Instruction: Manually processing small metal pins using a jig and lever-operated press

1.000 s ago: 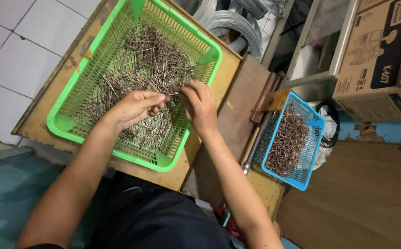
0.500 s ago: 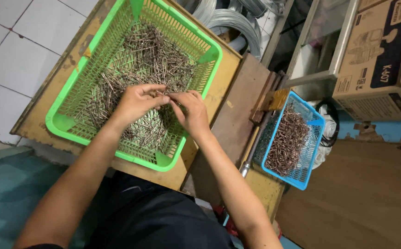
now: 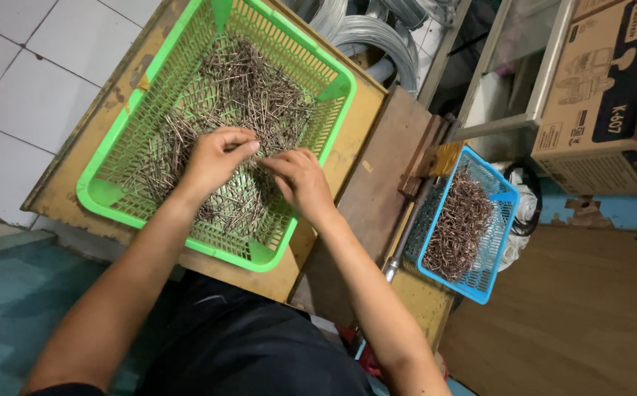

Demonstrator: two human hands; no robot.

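Note:
A green plastic basket (image 3: 106,192) sits on a worn yellow wooden table (image 3: 62,187), holding a loose heap of brownish metal nails (image 3: 241,81). Both hands are inside the basket over the heap. My left hand (image 3: 212,158) has its fingers curled, pinching a few nails at the fingertips. My right hand (image 3: 300,180) is just to its right, fingers bent and touching nails near the left fingertips. The two hands nearly meet over the middle of the basket.
A smaller blue basket (image 3: 491,271) with a pile of similar nails (image 3: 461,224) stands to the right on a brown board. Coils of grey wire (image 3: 373,33) lie behind the green basket. Cardboard boxes (image 3: 604,88) are stacked at upper right; white tiled floor lies left.
Both hands have shifted slightly toward me and closer together inside the green basket, still picking through the nails.

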